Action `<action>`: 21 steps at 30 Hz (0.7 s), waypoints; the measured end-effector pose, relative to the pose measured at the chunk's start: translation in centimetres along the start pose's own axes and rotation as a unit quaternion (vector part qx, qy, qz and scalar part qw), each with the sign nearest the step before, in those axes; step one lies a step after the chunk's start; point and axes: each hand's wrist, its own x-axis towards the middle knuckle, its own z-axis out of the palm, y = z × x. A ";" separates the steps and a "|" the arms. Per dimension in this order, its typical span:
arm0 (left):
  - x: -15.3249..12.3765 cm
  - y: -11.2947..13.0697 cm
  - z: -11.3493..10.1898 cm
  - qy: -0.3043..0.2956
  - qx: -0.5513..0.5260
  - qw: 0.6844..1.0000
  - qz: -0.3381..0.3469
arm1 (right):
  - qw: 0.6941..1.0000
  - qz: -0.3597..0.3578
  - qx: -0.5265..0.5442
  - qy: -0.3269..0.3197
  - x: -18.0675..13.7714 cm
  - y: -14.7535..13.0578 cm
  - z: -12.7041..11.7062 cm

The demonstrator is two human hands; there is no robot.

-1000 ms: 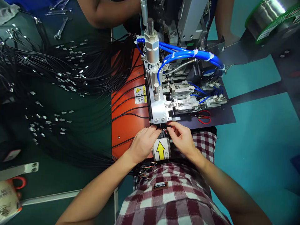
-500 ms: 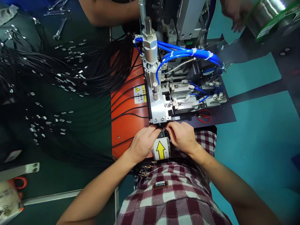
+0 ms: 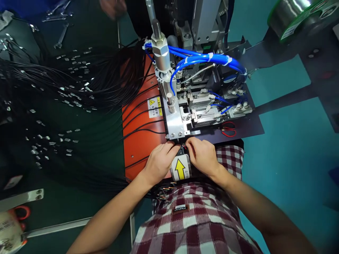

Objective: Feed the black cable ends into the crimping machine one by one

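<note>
My left hand (image 3: 160, 161) is closed in a pinch over the edge of the orange cover (image 3: 143, 141). A black cable (image 3: 137, 161) crosses that cover and runs in under the hand. Facing it, my right hand (image 3: 203, 156) pinches at thin wire ends (image 3: 183, 145), with a bit of red showing between the fingertips. Both sets of fingertips meet at a small black fixture (image 3: 181, 151), just in front of the machine's metal plate (image 3: 174, 123). My fingers hide most of the wire ends. A yellow arrow label (image 3: 180, 170) lies between my wrists.
Blue air tubes (image 3: 206, 58) arch over the cylinders. Black cables with shiny ends (image 3: 76, 93) spread across the left bench. Red-handled scissors (image 3: 229, 129) lie to the right. A solder spool (image 3: 291, 17) stands at upper right. Another person's blurred hand (image 3: 113, 7) is at the top.
The view has shifted slightly. The other person's arm at the top has drawn back to the left, and the hand near the spool has left the view. My hands keep their pinch.
</note>
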 end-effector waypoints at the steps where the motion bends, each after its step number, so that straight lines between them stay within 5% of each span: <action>1: 0.0 0.0 -0.1 -0.003 0.000 1.000 -0.002 | 0.999 -0.041 -0.015 0.000 -0.2 0.4 0.1; 4: 0.0 0.2 -0.2 -0.005 -0.001 1.000 -0.007 | 0.996 -0.084 0.011 -0.003 -0.9 1.4 0.4; 7: 0.1 0.2 -0.3 -0.004 0.003 1.000 -0.005 | 0.984 0.041 0.172 0.015 -1.6 1.7 0.8; 12: 0.1 0.1 -0.1 -0.003 0.001 1.000 -0.004 | 0.852 0.220 0.472 -0.050 -1.8 0.1 1.9; 14: 0.2 0.2 -0.2 -0.001 0.001 1.000 -0.003 | 0.834 0.242 0.495 -0.038 -1.7 -0.4 2.1; 17: 0.2 0.2 -0.2 0.003 0.003 1.000 -0.001 | 0.894 0.205 0.399 0.013 -1.7 -0.7 1.6; 21: 0.2 0.1 -0.2 0.004 0.004 1.000 -0.001 | 0.984 0.040 0.156 0.072 -1.6 -0.6 0.4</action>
